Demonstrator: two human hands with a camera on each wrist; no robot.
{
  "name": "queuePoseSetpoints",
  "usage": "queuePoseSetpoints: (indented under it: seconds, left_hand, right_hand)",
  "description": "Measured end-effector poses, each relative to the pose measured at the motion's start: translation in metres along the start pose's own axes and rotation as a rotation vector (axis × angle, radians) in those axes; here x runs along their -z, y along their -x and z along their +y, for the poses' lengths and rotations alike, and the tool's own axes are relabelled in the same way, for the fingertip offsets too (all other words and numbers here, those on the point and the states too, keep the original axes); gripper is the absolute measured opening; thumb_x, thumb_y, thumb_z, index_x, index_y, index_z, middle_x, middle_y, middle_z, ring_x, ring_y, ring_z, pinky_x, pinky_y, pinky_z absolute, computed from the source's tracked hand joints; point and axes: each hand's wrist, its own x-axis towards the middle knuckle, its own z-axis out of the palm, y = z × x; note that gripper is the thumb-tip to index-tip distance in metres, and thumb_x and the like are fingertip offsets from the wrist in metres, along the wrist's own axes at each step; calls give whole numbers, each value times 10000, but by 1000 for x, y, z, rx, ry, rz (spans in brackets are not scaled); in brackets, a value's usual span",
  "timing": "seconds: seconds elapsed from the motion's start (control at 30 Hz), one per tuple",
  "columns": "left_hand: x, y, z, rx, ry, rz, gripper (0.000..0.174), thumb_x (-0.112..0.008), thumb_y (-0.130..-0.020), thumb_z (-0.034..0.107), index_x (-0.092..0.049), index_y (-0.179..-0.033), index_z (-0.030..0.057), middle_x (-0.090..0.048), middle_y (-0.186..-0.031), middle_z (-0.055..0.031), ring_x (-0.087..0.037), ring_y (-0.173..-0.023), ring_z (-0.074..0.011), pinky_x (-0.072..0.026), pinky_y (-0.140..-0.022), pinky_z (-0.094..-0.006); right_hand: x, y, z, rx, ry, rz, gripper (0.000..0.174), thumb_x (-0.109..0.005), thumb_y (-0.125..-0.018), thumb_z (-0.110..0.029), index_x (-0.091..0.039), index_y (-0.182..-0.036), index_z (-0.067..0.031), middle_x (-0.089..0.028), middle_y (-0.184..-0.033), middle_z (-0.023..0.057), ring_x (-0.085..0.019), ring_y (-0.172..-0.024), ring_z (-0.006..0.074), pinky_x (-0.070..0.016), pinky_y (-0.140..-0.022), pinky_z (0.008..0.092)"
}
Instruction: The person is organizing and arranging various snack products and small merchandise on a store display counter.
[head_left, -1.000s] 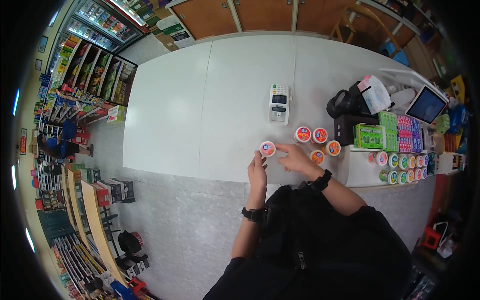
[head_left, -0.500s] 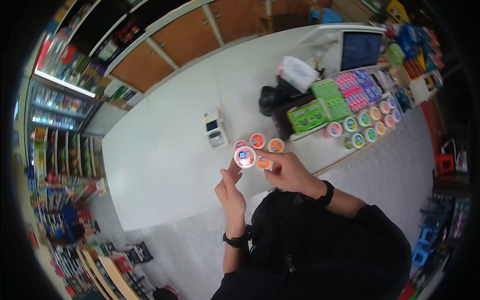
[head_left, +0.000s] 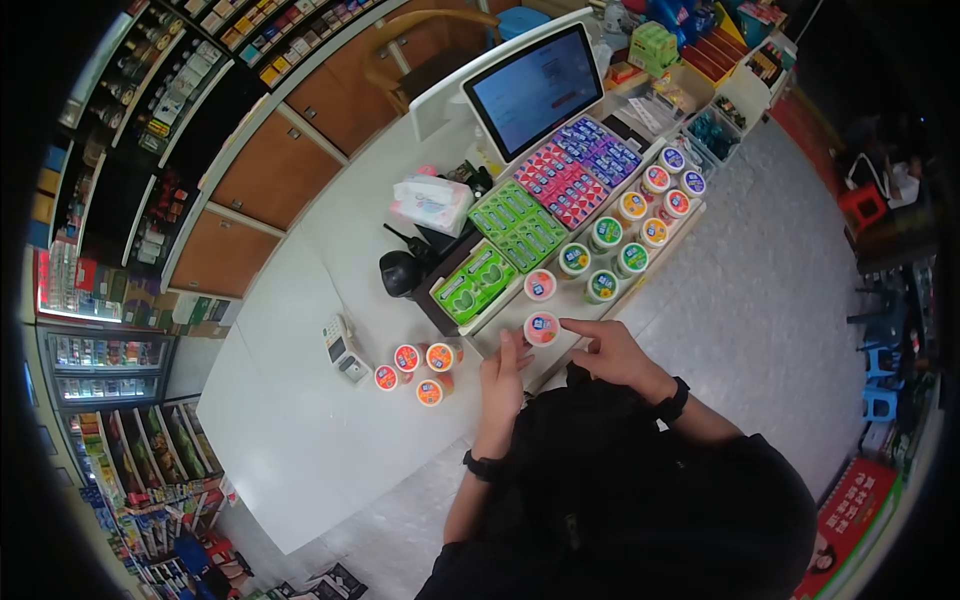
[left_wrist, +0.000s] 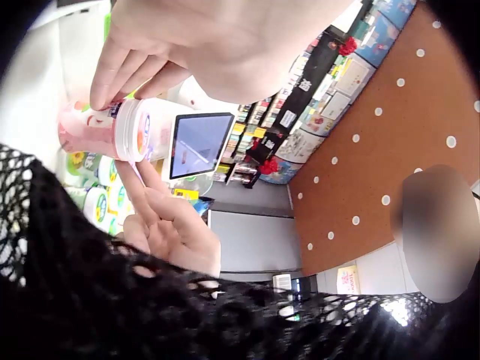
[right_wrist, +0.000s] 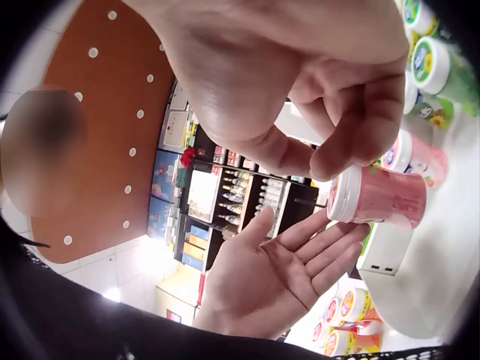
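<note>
Pink tub [head_left: 541, 328] is sitting at the front edge of the display rack [head_left: 570, 299], w/ another pink tub [head_left: 540, 285] just behind & green-lid tubs [head_left: 604, 262] alongside; can't tell if it's resting on the rack or hanging just above. L hand [head_left: 500, 375] is pressing straight fingers [left_wrist: 109, 71] against it, while R hand [head_left: 612, 352] is pinching the white lid rim w/ curled fingers [right_wrist: 341, 150]. Grip's looking light, so the tub could be slipping off the front edge, or knocking the row behind, if one hand is easing off unevenly.
</note>
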Motion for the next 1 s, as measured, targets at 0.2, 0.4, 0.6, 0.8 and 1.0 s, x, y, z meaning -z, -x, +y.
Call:
queuePoseSetpoints:
  seconds: [0.2, 0.4, 0.6, 0.8, 1.0]
  left_hand:
    - [-32, -30, -34, 111, 95, -54, 719, -391, -1017, 531, -553, -1257, -127, -626, -1209, -228, -612, -1130, -296, -523, -919, -398]
    - [-45, -45, -54, 151, 72, -34, 726, -402, -1014, 531, -543, -1270, -133, -617, -1227, -231, -601, -1161, -294, -526, -913, -360]
    - [-30, -37, -55, 164, 104, 15, 674, -387, -1022, 520, -562, -1289, -73, -644, -1197, -195, -621, -1110, -253, -499, -929, -342]
    - [28, -16, -39, 22, 204, 212, 522, -464, -1023, 434, -669, -1078, -43, -680, -866, -83, -633, -809, -149, -494, -734, -284]
    - [109, 25, -45, -83, 192, 741, 377, -502, -1015, 320, -650, -906, -10, -546, -707, -7, -507, -629, -99, -439, -603, -253]
  right_hand:
    - [29, -10, 34, -43, 62, -22, 547, -623, -777, -173, -592, -1316, -94, -589, -557, 143, -609, -464, 190, -472, -508, 327]
    - [38, -22, 34, -161, 134, -100, 527, -625, -796, -220, -592, -1293, -47, -679, -698, 166, -661, -558, 268, -527, -598, 352]
    - [27, -24, 30, 18, 518, 57, 441, -679, -826, -240, -640, -1191, 3, -716, -923, 184, -695, -721, 294, -541, -707, 369]
    - [-15, -38, -10, 149, 407, 47, 393, -704, -838, -249, -659, -1157, -22, -728, -970, 107, -643, -599, 266, -511, -637, 353]
    - [-107, -64, -37, 191, 405, -297, 479, -710, -828, -277, -624, -1229, -30, -725, -958, 128, -655, -618, 260, -517, -635, 360]
